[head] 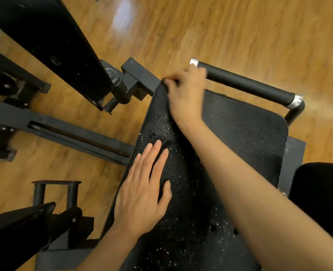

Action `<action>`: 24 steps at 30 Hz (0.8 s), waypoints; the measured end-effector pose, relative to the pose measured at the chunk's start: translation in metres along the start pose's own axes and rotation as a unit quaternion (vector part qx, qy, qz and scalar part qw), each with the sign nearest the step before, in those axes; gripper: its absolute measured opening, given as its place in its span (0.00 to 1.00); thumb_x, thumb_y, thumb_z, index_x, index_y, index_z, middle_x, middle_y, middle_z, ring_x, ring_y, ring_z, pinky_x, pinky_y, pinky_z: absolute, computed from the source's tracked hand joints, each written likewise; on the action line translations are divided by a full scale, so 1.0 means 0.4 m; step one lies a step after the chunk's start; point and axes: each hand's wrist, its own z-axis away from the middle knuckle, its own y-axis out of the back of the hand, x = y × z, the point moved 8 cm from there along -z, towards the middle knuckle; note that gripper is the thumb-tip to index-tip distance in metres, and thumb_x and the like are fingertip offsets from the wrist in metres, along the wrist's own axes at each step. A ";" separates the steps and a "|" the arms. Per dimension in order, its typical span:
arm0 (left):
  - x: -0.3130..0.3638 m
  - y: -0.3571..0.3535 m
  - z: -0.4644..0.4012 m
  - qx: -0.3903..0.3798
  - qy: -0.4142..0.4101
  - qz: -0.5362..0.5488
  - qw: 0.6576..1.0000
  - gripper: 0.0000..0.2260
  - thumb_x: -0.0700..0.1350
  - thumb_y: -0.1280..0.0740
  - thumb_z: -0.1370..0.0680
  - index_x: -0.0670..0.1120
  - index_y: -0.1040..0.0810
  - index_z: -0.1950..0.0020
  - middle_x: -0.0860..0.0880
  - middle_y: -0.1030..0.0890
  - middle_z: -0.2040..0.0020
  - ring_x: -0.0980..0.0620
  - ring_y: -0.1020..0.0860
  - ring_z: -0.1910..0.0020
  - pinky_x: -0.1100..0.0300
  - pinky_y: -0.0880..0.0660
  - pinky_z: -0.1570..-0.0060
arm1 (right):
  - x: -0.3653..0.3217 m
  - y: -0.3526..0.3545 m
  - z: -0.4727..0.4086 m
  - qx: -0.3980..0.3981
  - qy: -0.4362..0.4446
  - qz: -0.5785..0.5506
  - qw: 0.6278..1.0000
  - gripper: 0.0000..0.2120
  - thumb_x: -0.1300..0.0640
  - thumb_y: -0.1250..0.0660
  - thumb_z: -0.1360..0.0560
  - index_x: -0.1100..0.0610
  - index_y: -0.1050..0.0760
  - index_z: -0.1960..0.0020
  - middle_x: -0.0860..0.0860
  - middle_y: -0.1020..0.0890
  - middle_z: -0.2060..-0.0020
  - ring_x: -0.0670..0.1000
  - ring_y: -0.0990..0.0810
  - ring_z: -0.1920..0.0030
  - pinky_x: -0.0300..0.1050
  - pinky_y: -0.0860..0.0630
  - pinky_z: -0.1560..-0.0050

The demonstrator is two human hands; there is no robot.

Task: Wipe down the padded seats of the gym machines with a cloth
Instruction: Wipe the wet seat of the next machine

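A black padded seat (240,137) with cracked, flaking vinyl and white specks runs from bottom centre up to the middle. My left hand (144,192) lies flat on its left side, fingers straight and together. My right hand (187,94) reaches across to the pad's far corner. Its fingers curl over a small dark bunch that looks like a dark cloth (168,82), mostly hidden under the hand and blurred.
A black foam-covered handle bar (245,85) with metal ends runs behind the seat. Another long black pad (50,45) slants at upper left above dark steel frame beams (73,133). More black pads sit at lower left (14,227) and right (322,202). The floor (240,26) is wood.
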 end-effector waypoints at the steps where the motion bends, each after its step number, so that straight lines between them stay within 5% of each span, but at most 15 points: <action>1: 0.000 0.000 -0.001 0.001 -0.001 0.000 1.000 0.27 0.49 0.46 0.18 0.43 0.42 0.20 0.45 0.45 0.18 0.49 0.47 0.19 0.51 0.47 0.22 | -0.029 -0.026 -0.007 -0.037 0.030 0.000 0.999 0.06 0.59 0.29 0.25 0.58 0.15 0.52 0.52 0.25 0.56 0.56 0.29 0.48 0.45 0.36 0.48; 4: 0.001 0.001 0.000 0.006 -0.005 -0.006 1.000 0.27 0.50 0.46 0.18 0.43 0.42 0.20 0.45 0.45 0.18 0.48 0.47 0.19 0.51 0.46 0.22 | 0.034 0.040 0.005 -0.051 0.063 0.017 0.997 0.06 0.57 0.29 0.26 0.55 0.15 0.51 0.52 0.22 0.55 0.54 0.29 0.47 0.38 0.39 0.49; 8: -0.001 0.002 0.002 0.014 -0.008 0.001 1.000 0.27 0.49 0.46 0.18 0.42 0.41 0.20 0.45 0.44 0.18 0.48 0.47 0.19 0.50 0.45 0.22 | 0.146 0.164 0.049 0.058 -0.056 0.012 0.997 0.06 0.57 0.30 0.25 0.53 0.15 0.51 0.50 0.24 0.56 0.50 0.31 0.49 0.30 0.39 0.51; 12: 0.001 0.001 0.004 0.015 -0.010 -0.002 1.000 0.27 0.49 0.46 0.18 0.42 0.42 0.20 0.44 0.44 0.18 0.48 0.47 0.19 0.50 0.44 0.22 | 0.043 0.025 -0.025 0.029 -0.023 0.016 0.999 0.07 0.58 0.31 0.25 0.55 0.14 0.53 0.54 0.20 0.54 0.55 0.27 0.45 0.41 0.36 0.47; 19: 0.001 -0.001 0.007 0.011 -0.012 -0.010 1.000 0.28 0.50 0.47 0.18 0.41 0.43 0.19 0.44 0.46 0.18 0.47 0.48 0.19 0.48 0.42 0.23 | 0.029 0.106 0.250 -0.023 0.066 -0.002 0.998 0.04 0.60 0.29 0.25 0.54 0.15 0.53 0.49 0.23 0.58 0.49 0.31 0.51 0.37 0.35 0.51; 24: 0.000 -0.002 0.001 0.018 -0.015 -0.008 1.000 0.27 0.50 0.48 0.18 0.42 0.43 0.19 0.44 0.45 0.18 0.47 0.47 0.19 0.48 0.42 0.23 | 0.034 0.061 0.048 0.068 -0.001 0.013 0.998 0.05 0.60 0.30 0.27 0.55 0.15 0.54 0.51 0.26 0.58 0.51 0.32 0.51 0.50 0.32 0.44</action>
